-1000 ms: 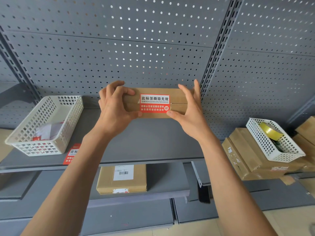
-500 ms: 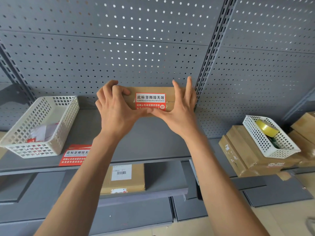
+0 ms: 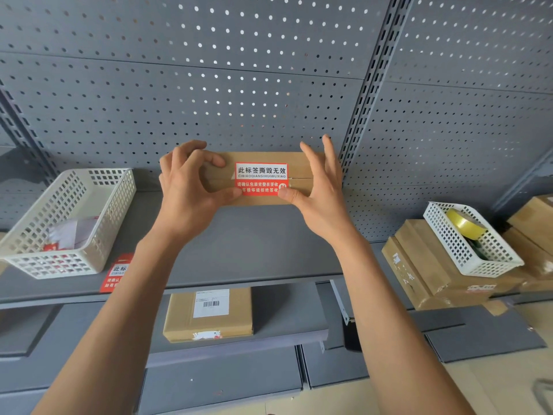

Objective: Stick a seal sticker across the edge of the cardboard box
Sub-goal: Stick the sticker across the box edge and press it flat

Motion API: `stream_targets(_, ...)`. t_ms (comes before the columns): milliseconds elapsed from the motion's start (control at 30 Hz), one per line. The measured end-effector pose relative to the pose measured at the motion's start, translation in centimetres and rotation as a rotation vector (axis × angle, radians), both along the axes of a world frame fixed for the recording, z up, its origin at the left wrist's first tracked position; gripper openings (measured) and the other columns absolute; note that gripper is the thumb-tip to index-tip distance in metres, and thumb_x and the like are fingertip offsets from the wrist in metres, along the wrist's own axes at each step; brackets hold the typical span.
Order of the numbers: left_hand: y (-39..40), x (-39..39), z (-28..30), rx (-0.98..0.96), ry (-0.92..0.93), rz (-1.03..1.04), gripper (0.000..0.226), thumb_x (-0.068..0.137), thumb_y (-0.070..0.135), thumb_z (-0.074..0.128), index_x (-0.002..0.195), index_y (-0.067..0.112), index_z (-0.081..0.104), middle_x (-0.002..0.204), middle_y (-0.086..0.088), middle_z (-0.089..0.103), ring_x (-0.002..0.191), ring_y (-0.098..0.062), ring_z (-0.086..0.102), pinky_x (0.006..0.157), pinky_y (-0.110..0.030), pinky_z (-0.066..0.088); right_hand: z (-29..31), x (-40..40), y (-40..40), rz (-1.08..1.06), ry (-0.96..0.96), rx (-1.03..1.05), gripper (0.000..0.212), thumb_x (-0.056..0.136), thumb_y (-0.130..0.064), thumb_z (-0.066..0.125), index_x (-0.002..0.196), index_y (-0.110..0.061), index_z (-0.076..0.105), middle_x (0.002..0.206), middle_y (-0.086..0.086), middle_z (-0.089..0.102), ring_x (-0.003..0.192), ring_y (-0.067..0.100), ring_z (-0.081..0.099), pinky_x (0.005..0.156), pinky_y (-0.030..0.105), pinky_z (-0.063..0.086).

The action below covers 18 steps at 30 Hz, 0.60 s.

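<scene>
A brown cardboard box (image 3: 299,161) stands at the back of the grey shelf (image 3: 254,250), its seamed face toward me. A red and white seal sticker (image 3: 261,178) lies across the seam. My left hand (image 3: 188,193) grips the box's left end, fingers curled over the top, thumb pressing the sticker's lower left corner. My right hand (image 3: 321,187) holds the right end with straight fingers up the face and its thumb on the sticker's lower right corner.
A white basket (image 3: 107,211) with papers sits at the left, a loose red sticker (image 3: 115,272) beside it. At the right, a small white basket (image 3: 443,232) with a yellow tape roll (image 3: 463,224) rests on stacked boxes (image 3: 425,271). A labelled box (image 3: 209,314) lies on the lower shelf.
My two thumbs, which met at the sticker's lower middle half a second ago, have slid apart to its lower corners. The view has shifted slightly.
</scene>
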<state>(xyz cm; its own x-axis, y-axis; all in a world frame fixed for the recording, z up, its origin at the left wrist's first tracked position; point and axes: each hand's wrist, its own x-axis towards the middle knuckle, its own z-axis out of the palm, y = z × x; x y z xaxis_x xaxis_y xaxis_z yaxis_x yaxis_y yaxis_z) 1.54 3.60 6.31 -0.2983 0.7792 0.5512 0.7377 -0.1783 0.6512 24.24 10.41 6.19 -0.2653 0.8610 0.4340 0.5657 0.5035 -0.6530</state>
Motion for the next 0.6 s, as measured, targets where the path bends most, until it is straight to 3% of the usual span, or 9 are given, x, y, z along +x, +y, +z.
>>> stream_targets(200,-0.3,-0.2,0.2,-0.008,-0.025,-0.041,0.044,0.072,0.035,0.086,0.109,0.029,0.063,0.142,0.007,0.043,0.132,-0.018,0.028,0.111,-0.046,0.028,0.3,0.4,0.2,0.033,0.024,-0.009,0.073,0.088,-0.027,0.075,0.151,-0.025,0.038,0.168,-0.003,0.001,0.154,0.015,0.005,0.12,0.033,0.012)
stream_targets(333,-0.7,-0.3,0.6,-0.044,-0.068,-0.064,0.033,0.073,0.03,0.064,0.106,0.034,0.062,0.141,0.009,0.042,0.13,-0.014,0.027,0.114,-0.047,0.025,0.4,0.9,0.1,0.08,0.024,-0.047,0.068,0.092,-0.023,0.07,0.152,-0.028,0.037,0.168,-0.008,0.0,0.151,0.003,0.007,0.123,0.035,0.014)
stream_targets(433,-0.5,0.6,0.8,-0.032,-0.13,0.011,0.023,0.078,0.041,0.066,0.099,0.032,0.064,0.137,0.01,0.046,0.13,-0.014,0.029,0.111,-0.038,0.026,0.8,0.7,-0.2,0.08,0.076,-0.076,0.065,0.092,-0.038,0.069,0.15,-0.029,0.04,0.167,-0.01,0.001,0.153,0.008,0.004,0.124,0.039,0.015)
stream_targets(500,-0.1,1.9,0.9,-0.026,-0.126,0.108,0.037,0.078,0.059,0.07,0.097,0.028,0.064,0.134,0.009,0.047,0.13,-0.017,0.031,0.104,-0.031,0.024,0.9,-0.7,-0.5,-0.019,0.105,-0.061,0.068,0.087,-0.053,0.069,0.145,-0.029,0.044,0.167,-0.005,0.004,0.153,0.016,0.006,0.123,0.042,0.018)
stream_targets(600,0.4,3.8,0.7,-0.008,-0.053,0.24,0.066,0.069,0.079,0.067,0.097,0.02,0.055,0.13,0.004,0.045,0.128,-0.022,0.035,0.099,-0.033,0.027,0.7,-3.0,-1.2,-0.209,0.022,0.021,0.086,0.072,-0.079,0.061,0.139,-0.029,0.045,0.166,0.0,0.01,0.144,0.031,0.021,0.11,0.045,0.032)
